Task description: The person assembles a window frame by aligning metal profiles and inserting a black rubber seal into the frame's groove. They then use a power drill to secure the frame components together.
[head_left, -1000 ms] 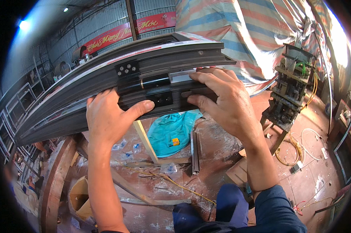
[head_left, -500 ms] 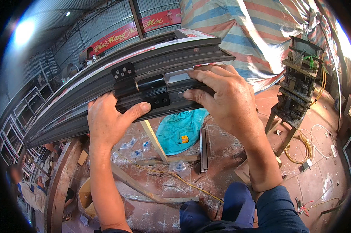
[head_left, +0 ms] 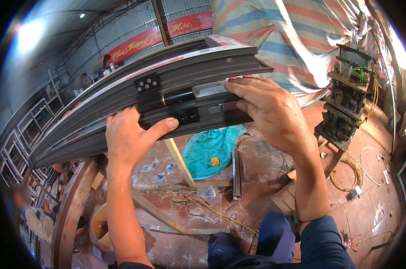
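Observation:
Two long dark metal frames [head_left: 203, 71] lie one above the other, with a black hinge [head_left: 178, 96] bridging them. Several screws show in the hinge's upper leaf [head_left: 147, 84]; its lower leaf has dark holes. My left hand [head_left: 129, 139] grips the lower frame beside the hinge, its thumb across the lower leaf and its fingers partly hidden behind. At the right end, my right hand [head_left: 279, 105] is closed over the lower frame, its fingers next to a silvery strip [head_left: 210, 88]. An oblong slot [head_left: 215, 108] shows to the left of its thumb.
Below lie a teal cloth [head_left: 207, 157] with a yellow item [head_left: 215, 162], small clear plastic bags [head_left: 149, 166] and a metal profile [head_left: 237, 175]. A dark machine stand [head_left: 344, 101] and coiled yellow cable [head_left: 346, 174] are at right. Another person [head_left: 37, 219] is at far left.
My right hand has shifted right along the frame and its thumb has drawn back, baring the slot. My left hand keeps its grip beside the hinge.

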Demonstrator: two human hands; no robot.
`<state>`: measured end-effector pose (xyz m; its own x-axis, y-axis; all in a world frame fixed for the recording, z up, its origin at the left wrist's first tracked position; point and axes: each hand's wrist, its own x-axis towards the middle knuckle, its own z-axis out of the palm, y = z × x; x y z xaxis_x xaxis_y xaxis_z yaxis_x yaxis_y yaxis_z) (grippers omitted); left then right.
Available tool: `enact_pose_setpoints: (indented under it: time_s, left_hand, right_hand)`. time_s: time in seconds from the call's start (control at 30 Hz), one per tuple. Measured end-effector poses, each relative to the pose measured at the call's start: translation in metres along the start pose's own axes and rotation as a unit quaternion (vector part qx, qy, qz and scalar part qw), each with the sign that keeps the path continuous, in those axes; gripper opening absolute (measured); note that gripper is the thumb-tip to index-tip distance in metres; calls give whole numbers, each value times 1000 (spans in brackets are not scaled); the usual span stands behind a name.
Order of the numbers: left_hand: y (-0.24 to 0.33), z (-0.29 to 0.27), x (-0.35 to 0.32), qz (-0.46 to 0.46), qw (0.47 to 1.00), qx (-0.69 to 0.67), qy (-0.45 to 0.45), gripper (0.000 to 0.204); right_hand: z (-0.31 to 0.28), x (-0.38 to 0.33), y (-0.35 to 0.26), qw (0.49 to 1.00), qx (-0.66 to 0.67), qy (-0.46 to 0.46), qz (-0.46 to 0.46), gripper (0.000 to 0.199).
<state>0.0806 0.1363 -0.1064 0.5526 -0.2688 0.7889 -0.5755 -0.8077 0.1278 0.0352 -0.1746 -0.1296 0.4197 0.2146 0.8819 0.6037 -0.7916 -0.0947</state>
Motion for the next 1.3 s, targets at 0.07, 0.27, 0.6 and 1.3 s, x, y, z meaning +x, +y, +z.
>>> enact_pose_setpoints:
  time_s: [0.07,0.27,0.6,1.3]
  left_hand:
    - [2,-4,1,10,999,28,-15,62]
    - [1,-8,-1,13,999,46,-8,62]
    - [6,-10,0,-5,999,41,-3,54]
    - [0,-8,1,8,999,46,-10,54]
  right_hand:
    - [0,-1,0,1000,1,-8,7,42]
    - [4,2,-28,994,-102,-12,41,49]
    - [37,6,-44,984,-109,123,63,35]
    - [40,3,-32,979,-118,161,42,46]
